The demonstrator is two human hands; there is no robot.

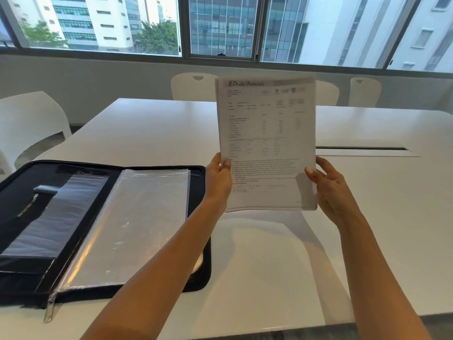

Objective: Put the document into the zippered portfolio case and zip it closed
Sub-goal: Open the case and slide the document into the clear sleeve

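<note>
A white printed document (266,133) is held upright above the table, facing me. My left hand (218,179) grips its lower left edge and my right hand (328,185) grips its lower right edge. The black zippered portfolio case (34,173) lies open flat on the table to the left of my hands. Clear plastic sleeves (137,224) cover its right half, and a dark pocket with gold lettering fills its left half. A metal zipper pull (50,306) hangs at the case's front edge.
The white table (282,261) has a long cable slot (362,148) at the right, behind the document. White chairs stand at the left (29,119) and along the far side (193,87). Windows fill the back wall.
</note>
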